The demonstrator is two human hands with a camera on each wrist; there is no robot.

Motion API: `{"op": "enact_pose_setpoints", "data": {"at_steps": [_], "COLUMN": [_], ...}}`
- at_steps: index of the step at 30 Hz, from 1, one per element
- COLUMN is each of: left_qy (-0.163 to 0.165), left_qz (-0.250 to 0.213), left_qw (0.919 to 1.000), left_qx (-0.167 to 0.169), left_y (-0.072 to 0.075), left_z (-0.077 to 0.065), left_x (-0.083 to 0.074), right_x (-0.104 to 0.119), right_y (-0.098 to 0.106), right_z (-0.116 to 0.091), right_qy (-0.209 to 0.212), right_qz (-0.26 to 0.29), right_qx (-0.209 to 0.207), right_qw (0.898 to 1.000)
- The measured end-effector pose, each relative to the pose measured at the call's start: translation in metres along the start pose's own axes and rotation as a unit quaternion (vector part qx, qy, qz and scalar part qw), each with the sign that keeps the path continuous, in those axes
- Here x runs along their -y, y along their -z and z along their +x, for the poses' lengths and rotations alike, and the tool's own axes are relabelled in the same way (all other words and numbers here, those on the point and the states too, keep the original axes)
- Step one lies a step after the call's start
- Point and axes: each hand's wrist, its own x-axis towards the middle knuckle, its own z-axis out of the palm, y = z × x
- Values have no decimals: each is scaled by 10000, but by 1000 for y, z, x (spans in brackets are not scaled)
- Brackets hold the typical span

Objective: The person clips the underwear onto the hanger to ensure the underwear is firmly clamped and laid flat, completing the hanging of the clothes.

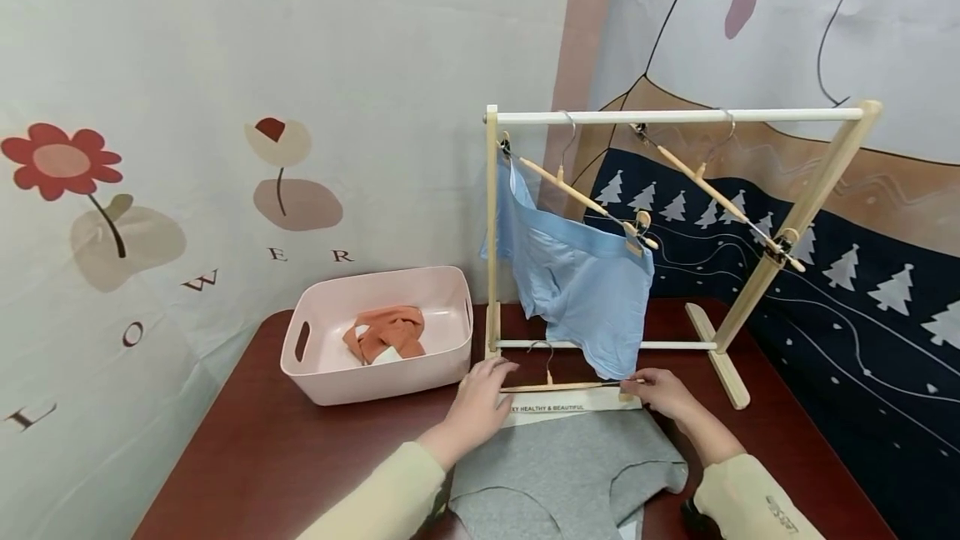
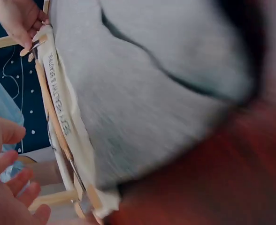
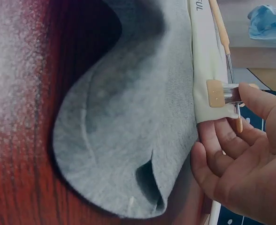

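Observation:
Grey underpants with a cream lettered waistband lie on the table. A wooden clip hanger lies along the waistband, its hook pointing to the rack. My right hand is at the hanger's right end. In the right wrist view its thumb presses on the metal part of the clip, whose wooden pad sits on the waistband; the other fingers are behind the cloth. My left hand is at the hanger's left end, its fingers spread and loosely bent beside the left clip.
Behind the hands stands a wooden rack with white rails. Light blue underpants hang there from a clip hanger, beside a bare hanger. At left, a pink basket holds an orange cloth. A patterned backdrop rises behind.

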Motion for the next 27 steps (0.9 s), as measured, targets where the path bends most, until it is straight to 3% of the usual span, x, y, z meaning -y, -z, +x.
{"op": "enact_pose_setpoints", "data": {"at_steps": [6, 11, 13, 16, 18, 20, 23, 27], "left_qy": [191, 479, 591, 719, 764, 822, 917, 924], "left_qz": [161, 687, 854, 997, 1068, 1110, 1084, 1086], "left_qw": [9989, 9932, 9904, 9871, 9855, 9842, 9833, 9824], "left_qx": [387, 812, 909, 1022, 1071, 1109, 1143, 1204], "left_y": [9, 9, 9, 8, 8, 8, 6, 4], "left_z": [-26, -35, -34, -34, -34, -35, -35, -33], "left_x": [9, 10, 9, 8, 7, 7, 8, 9], "right_x": [0, 7, 13, 25, 33, 39, 42, 36], "right_y": [-1, -5, -10, -20, -27, -34, -42, -45], "right_z": [2, 1, -4, -17, -28, -37, -45, -42], "right_qy": [-42, 239, 453, 944, 1220, 1350, 1196, 795], "right_qz": [-554, -1417, -1919, -2765, -3340, -3690, -3902, -3724], "right_qx": [-130, -409, -723, -1212, -1264, -1064, -535, -114], "right_qw": [9984, 9888, 9777, 9487, 9261, 9134, 9114, 9246]}}
